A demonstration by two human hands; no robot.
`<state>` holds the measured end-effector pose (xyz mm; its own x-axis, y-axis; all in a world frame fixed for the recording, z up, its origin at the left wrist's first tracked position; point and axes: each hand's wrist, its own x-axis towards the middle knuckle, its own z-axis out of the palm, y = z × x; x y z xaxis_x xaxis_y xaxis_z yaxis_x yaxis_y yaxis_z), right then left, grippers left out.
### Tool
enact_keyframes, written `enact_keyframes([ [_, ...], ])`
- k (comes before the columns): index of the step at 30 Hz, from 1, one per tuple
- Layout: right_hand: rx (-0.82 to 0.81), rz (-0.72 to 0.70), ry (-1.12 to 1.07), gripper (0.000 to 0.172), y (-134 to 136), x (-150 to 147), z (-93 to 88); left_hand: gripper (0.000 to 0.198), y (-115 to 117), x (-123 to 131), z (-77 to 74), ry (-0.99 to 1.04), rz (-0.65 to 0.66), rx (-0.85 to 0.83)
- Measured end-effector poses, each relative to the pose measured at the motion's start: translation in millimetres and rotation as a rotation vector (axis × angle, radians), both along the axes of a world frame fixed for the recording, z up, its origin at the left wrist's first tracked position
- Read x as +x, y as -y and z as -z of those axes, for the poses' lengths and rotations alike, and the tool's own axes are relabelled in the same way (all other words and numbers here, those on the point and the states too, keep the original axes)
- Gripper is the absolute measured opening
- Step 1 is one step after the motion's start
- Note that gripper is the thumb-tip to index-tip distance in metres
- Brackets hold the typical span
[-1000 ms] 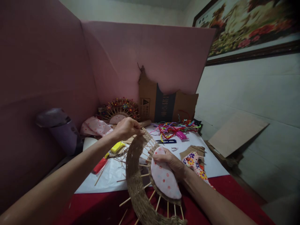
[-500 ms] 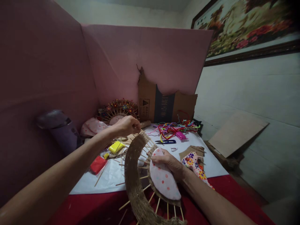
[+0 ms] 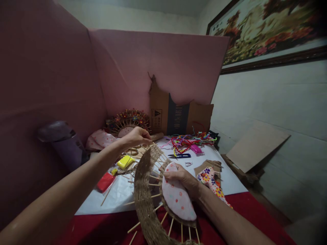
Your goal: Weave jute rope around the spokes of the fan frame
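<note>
Bench [image 3: 260,212]: red cloth [image 3: 89,229] along the near edge; white sheet [image 3: 235,185] laid beyond it.
Woven piece [image 3: 143,194]: one, brown curved band on pale sticks [image 3: 155,196] fanning from a spotted half-round pad [image 3: 178,199]; held up over the near edge, lower end at the bottom of the view.
Right hand [image 3: 182,177]: forearm slanting in from lower right; thumb flat on the pad's spotted face, fingers mostly hidden behind; closed on the pad.
Left hand [image 3: 139,136]: forearm long and diagonal from lower left, back of the hand upward, fingers curled together at the band's upper end; whether a stick or strand is pinched, cannot tell. Of the two hands, this one reaches farther.
Packets, left: red packet [image 3: 105,182], with yellow packet [image 3: 126,162] just beyond.
Floral fabric piece [image 3: 208,176]: right of the pad, against a cardboard scrap [image 3: 213,164].
Snips [image 3: 182,156]: dark blue, lying on the sheet.
Fuzzy strands [image 3: 184,142]: mixed colours, heaped beside a pink packet [image 3: 196,149].
Second stick piece [image 3: 127,119]: flower-trimmed, at the back left.
Torn cardboard [image 3: 158,112]: upright before a pink partition [image 3: 158,61].
</note>
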<state>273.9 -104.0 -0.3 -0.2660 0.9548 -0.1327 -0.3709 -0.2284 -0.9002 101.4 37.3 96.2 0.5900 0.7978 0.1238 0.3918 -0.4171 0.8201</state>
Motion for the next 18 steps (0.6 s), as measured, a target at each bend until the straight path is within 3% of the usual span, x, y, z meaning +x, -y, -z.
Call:
enact_keyframes([
  [4,0.014,0.0,-0.016,0.025,0,0,-0.3,0.013,1,-3,3.2,0.058,-0.002,-0.221],
  [10,0.037,-0.017,-0.014,0.03,-1,-1,2.0,0.02,2,-11,20.6,0.162,-0.011,-0.511],
  [14,0.038,-0.017,-0.009,0.027,-1,0,2.9,0.014,8,-9,31.0,0.195,-0.003,-0.616],
  [18,0.05,-0.033,-0.01,0.027,-1,0,4.5,0.012,12,-5,30.7,0.191,0.01,-0.649],
])
